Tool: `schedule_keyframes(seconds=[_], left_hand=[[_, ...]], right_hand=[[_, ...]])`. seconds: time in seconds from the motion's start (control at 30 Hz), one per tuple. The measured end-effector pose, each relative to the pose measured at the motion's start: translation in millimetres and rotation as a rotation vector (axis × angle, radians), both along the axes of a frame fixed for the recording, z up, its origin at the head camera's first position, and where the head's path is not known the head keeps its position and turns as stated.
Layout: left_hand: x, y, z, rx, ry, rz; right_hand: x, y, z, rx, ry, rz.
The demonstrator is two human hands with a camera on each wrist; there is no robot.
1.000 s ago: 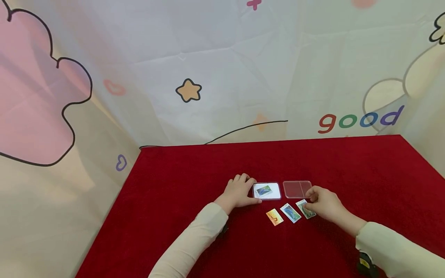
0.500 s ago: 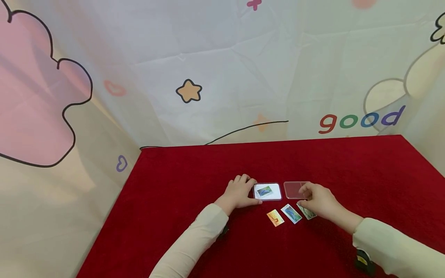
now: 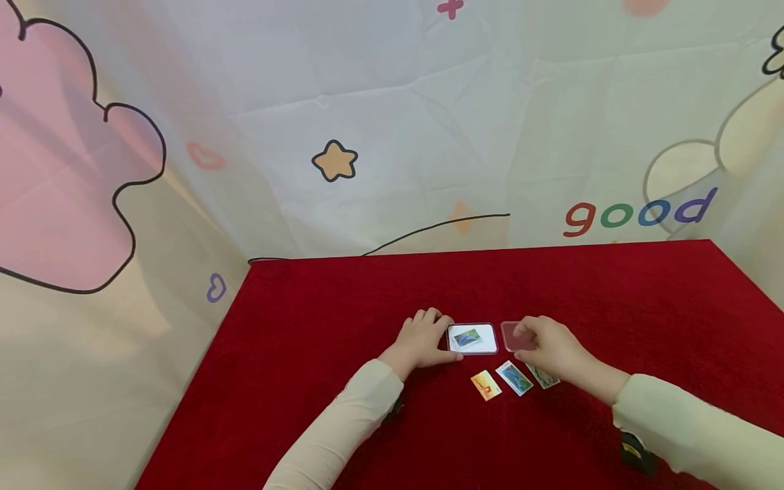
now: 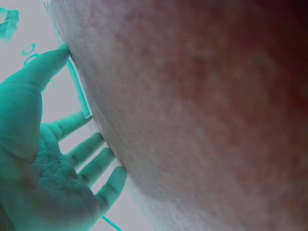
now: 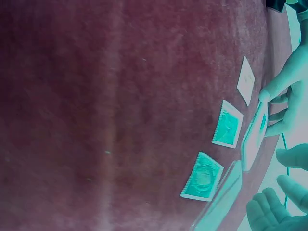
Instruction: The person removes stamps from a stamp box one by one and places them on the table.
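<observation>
My left hand [image 3: 422, 338] holds the left end of a shallow plastic case [image 3: 490, 344], thumb at its near corner and index finger at its far corner. On the case's white inside lies a blue-green postage stamp [image 3: 468, 337]. My right hand [image 3: 554, 348] hovers over the clear plastic lid [image 3: 508, 333], covering its right part in the head view. Nothing shows between its thumb and index finger [image 5: 293, 192]. Three stamps lie in a slanting row on the near side: an orange one [image 3: 486, 385], a blue one [image 3: 514, 378] and a dark green one [image 3: 545, 376], partly hidden by the right hand.
A red cloth [image 3: 343, 299] covers the table. Behind it hangs a pale curtain [image 3: 404, 136] with printed drawings and the word "good". Case and lid lie side by side with a narrow gap.
My right hand has moved left, from over the dark green stamp to over the lid, and that stamp stays on the cloth. My left hand keeps its place on the case.
</observation>
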State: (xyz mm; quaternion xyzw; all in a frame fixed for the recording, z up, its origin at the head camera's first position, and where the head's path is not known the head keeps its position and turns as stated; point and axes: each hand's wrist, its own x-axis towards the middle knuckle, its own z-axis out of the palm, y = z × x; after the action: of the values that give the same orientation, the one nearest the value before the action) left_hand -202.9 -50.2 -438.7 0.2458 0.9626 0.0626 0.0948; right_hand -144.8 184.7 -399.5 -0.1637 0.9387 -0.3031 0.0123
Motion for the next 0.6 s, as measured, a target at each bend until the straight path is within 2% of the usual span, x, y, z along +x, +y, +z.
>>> schedule_keyframes(seconds=[0.23, 0.43, 0.6], left_hand=[[-0.9, 0, -2.4, -0.008, -0.004, 0.002], [-0.4, 0, -2.4, -0.012, 0.002, 0.006], [-0.3, -1, -1.2, -0.014, 0.012, 0.003]], right_hand=[[-3.2, -15, 6.0, -0.013, 0.002, 0.061], [-7.2, -26, 8.9, 0.065, 0.029, 0.093], [-12.8, -31, 13.2, 0.09, 0.054, 0.169]])
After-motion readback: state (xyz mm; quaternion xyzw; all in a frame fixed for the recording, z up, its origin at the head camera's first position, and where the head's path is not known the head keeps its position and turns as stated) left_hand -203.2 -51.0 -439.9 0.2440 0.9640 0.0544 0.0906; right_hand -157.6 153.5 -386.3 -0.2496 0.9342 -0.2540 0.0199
